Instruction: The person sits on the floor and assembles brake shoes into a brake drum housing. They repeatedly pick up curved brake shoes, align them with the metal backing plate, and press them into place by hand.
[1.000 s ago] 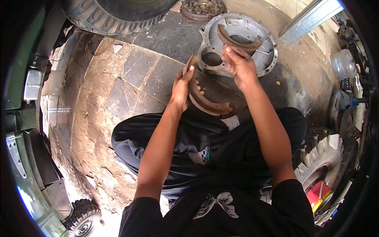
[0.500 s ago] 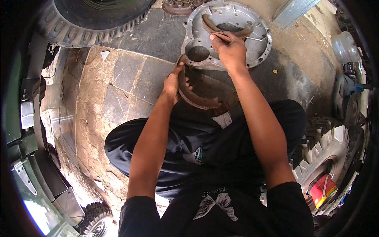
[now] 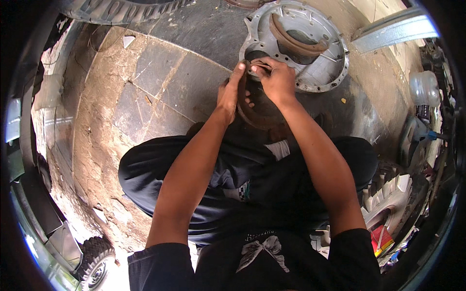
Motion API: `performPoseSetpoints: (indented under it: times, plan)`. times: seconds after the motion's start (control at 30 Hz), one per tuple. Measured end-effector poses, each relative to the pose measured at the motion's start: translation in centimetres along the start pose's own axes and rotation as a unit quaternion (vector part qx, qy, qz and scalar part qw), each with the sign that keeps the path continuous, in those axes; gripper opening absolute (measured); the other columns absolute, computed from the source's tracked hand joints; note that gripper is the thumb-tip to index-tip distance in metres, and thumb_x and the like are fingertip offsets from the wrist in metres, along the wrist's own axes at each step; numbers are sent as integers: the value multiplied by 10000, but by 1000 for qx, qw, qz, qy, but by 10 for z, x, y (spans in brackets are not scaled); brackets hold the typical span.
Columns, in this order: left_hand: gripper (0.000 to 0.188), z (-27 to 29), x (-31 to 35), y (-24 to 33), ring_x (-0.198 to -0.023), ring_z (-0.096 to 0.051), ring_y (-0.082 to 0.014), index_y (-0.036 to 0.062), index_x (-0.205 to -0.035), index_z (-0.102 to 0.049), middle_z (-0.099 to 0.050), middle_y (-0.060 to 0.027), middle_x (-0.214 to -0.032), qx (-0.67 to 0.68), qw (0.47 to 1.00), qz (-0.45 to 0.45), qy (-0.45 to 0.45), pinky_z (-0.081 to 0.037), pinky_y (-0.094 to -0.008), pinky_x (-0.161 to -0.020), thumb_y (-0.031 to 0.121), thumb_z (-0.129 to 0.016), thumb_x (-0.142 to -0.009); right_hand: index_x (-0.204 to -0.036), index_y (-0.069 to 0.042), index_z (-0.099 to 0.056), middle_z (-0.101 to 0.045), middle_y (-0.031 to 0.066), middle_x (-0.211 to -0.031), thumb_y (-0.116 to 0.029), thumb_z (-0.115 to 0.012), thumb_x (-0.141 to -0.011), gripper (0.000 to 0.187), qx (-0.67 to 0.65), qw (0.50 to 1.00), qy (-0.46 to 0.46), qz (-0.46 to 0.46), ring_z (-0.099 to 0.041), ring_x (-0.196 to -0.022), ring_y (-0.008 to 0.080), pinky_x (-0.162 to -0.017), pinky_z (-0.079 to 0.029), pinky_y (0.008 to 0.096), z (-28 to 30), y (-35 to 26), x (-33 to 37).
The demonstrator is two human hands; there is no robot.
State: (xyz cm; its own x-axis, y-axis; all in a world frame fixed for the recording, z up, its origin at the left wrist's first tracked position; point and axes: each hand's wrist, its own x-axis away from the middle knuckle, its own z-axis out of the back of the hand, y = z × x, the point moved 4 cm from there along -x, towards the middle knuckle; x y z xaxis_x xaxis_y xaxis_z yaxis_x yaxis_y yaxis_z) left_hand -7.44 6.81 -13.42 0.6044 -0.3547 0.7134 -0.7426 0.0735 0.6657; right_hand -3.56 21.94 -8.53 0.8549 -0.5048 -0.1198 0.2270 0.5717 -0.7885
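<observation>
My left hand [image 3: 230,96] is wrapped round a rusty curved brake shoe [image 3: 251,115], its thumb along the upper end. The shoe's arc runs down and to the right above my crossed legs. At that upper end, my right hand [image 3: 278,81] pinches a thin brown folded piece [image 3: 260,64], which looks like sandpaper, against or very close to the shoe. Just beyond lies a round grey metal housing [image 3: 334,72] with bolt holes round its rim. A second brake shoe [image 3: 297,47] rests on it, across the central opening.
A large tyre [image 3: 116,12] lies at the far left, and a metal post [image 3: 395,30] stands at the far right. A clear plastic bottle [image 3: 423,88] is at the right. Nearer are a treaded wheel [image 3: 388,198] and a red-and-yellow container [image 3: 381,240].
My right hand has come back from over the housing to the upper end of the held shoe, bringing the brown piece. My left hand has shifted slightly right, and the view has tilted.
</observation>
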Motion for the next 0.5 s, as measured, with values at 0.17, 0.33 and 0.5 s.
performPoseSetpoints:
  times: [0.17,0.33,0.5]
  plan:
    - [978,4,-6,-5,-692,-614,-259,-56,-1339,-567,-596,-152,-941,7,1000,-15,3,-572,-411,-617,784,-641,-844,-1012,-96,-786,-771,134,-936,-214,-808,-868,188,7,1000,-17,-16,-744,-906,326,-811,-554,391,-10,2,-9]
    - [902,3,-6,-6,-671,-646,-268,-74,-1268,-595,-623,-186,-912,49,999,24,4,-581,-397,-541,735,-652,-874,-1027,-70,-790,-784,123,-934,-214,-807,-881,206,60,997,-46,7,-769,-854,233,-789,-570,331,-12,-3,-17]
    - [907,-1,-3,-9,-650,-634,-278,-76,-1257,-595,-624,-201,-925,107,993,51,2,-588,-419,-555,751,-618,-886,-987,-64,-784,-774,134,-898,-221,-787,-887,186,125,992,-8,20,-749,-841,317,-773,-562,373,-21,-4,-10]
